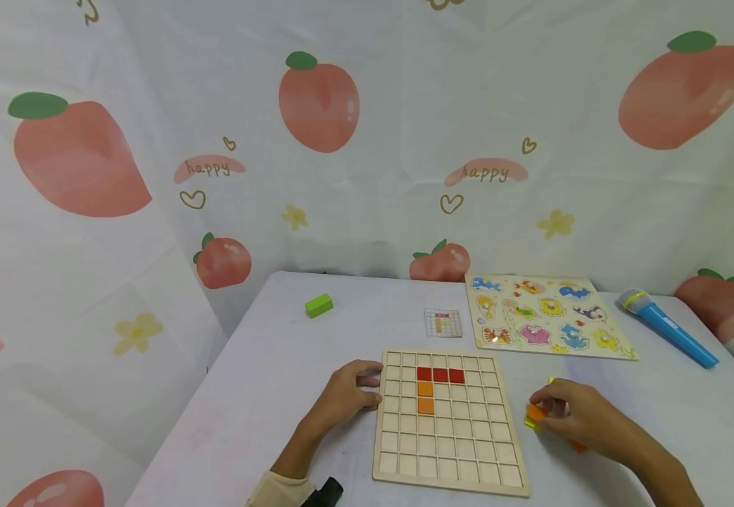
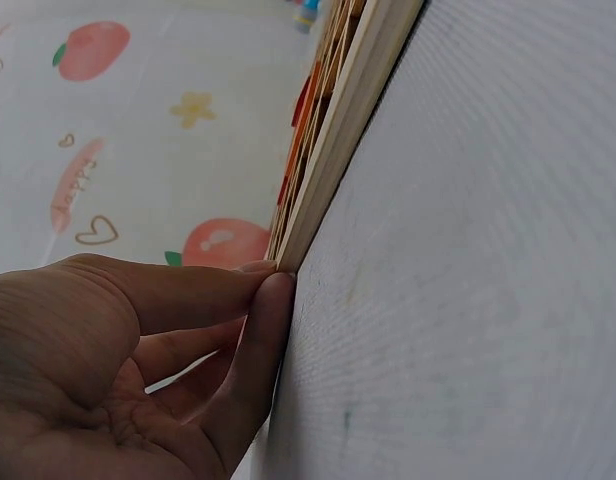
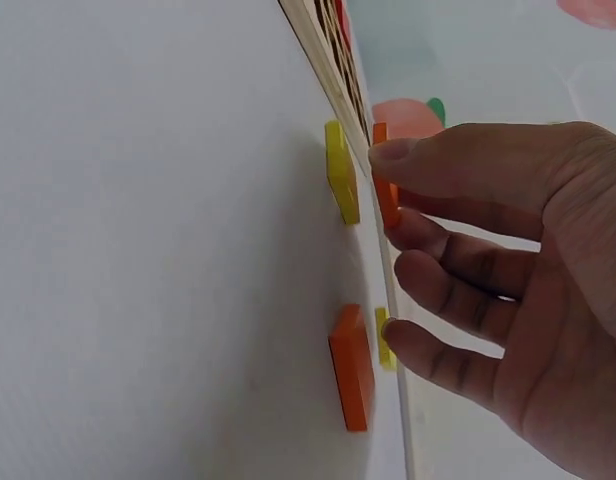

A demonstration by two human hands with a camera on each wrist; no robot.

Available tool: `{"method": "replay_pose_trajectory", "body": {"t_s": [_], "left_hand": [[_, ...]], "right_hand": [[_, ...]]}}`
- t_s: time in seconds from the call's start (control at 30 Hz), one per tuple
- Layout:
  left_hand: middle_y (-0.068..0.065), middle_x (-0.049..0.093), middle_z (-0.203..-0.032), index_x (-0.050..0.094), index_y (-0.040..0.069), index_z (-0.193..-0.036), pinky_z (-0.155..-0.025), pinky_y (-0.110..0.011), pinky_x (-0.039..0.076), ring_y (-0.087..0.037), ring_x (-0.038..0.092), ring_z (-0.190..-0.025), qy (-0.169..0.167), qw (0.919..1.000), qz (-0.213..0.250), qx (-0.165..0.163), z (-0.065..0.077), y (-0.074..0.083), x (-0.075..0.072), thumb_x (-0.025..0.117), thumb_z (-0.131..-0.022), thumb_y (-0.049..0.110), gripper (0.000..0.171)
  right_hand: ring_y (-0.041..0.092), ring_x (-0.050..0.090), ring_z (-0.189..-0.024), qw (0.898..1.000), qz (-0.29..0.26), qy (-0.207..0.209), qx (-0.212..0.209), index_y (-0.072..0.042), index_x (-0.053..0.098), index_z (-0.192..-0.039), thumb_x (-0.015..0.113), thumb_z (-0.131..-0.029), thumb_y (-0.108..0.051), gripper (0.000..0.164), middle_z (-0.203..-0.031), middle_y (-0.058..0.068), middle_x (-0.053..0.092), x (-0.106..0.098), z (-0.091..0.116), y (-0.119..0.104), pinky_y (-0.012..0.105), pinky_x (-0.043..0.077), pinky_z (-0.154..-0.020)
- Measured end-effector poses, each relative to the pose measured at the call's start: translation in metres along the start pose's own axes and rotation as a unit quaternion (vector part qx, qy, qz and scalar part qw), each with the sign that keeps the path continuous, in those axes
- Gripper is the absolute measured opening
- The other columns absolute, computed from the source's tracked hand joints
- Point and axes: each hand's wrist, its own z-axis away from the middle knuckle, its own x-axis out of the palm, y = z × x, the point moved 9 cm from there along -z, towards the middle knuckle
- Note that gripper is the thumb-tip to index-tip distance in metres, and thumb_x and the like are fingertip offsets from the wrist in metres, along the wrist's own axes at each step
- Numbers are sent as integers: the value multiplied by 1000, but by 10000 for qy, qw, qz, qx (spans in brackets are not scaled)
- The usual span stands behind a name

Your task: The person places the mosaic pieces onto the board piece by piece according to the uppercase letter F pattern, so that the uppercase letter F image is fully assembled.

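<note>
A wooden grid board [image 1: 449, 422] lies on the table with three red tiles [image 1: 440, 374] in a row and two orange tiles [image 1: 426, 397] below the leftmost one. My left hand [image 1: 347, 391] is at the board's left edge; in the left wrist view its thumb and a finger [image 2: 263, 310] pinch that edge. Right of the board, my right hand [image 1: 585, 415] pinches a loose orange tile [image 3: 384, 180] between thumb and finger, held just above the table. Beneath and beside this hand lie a yellow tile [image 3: 340, 175], a second yellow tile [image 3: 385, 338] and another orange tile [image 3: 352, 370].
Behind the board lies a small pattern card [image 1: 443, 323]. An animal peg puzzle [image 1: 544, 313] stands at the back right, with a blue toy microphone [image 1: 671, 327] beside it. A green block [image 1: 319, 305] sits at the back left. A peach-print cloth [image 1: 373, 197] hangs behind the table.
</note>
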Motion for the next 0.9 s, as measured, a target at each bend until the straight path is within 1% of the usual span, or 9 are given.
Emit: {"method": "replay_pose_trajectory", "body": {"t_s": [0.13,0.27,0.43,0.63,0.73,0.9], "left_hand": [[-20,67,-130,63,-3,-139,-76,-28,64,-34,70,-117,0,10000,5,2,0,0,0,79,-85,-6,56],[-20,67,-130,63,-3,-139,-76,-28,64,-34,70,-118,-3,10000,29,-2,0,0,0,79,-85,-6,56],[-20,67,-129,63,-3,-139,-77,-28,64,-34,70,-118,3,10000,54,19,1,0,0,79,-86,-6,56],[-21,67,-130,63,-3,-140,-76,-29,64,-34,70,-118,-3,10000,66,20,1,1,0,79,-86,-6,56],[-20,68,-129,63,-3,-140,-76,-29,64,-34,70,-118,-5,10000,76,30,1,1,-1,79,-86,-6,56],[-20,67,-129,63,-3,-140,-76,-28,64,-33,70,-117,-11,10000,82,31,1,1,-1,79,-86,-6,57]], "right_hand": [[3,50,-79,9992,32,30,-391,-10,78,-109,85,-86,-23,27,-89,-6,62,4,-2,-14,22,47,-65],[3,51,-80,9983,148,25,-563,-12,78,-109,85,-87,-26,27,-90,-8,61,10,-6,-26,22,48,-67],[2,53,-82,9966,155,-31,-807,-14,78,-109,85,-88,-30,28,-91,-10,61,16,-13,-38,23,48,-69],[4,53,-84,9963,65,-219,-827,-15,76,-111,84,-88,-32,29,-93,-10,60,26,-21,-49,23,46,-70],[5,53,-84,9961,7,-299,-831,-15,76,-111,85,-88,-30,29,-93,-9,60,29,-24,-57,24,46,-70],[5,53,-85,9940,87,-381,-1026,-15,77,-109,84,-88,-29,26,-95,-10,61,36,-30,-73,25,49,-71]]}}
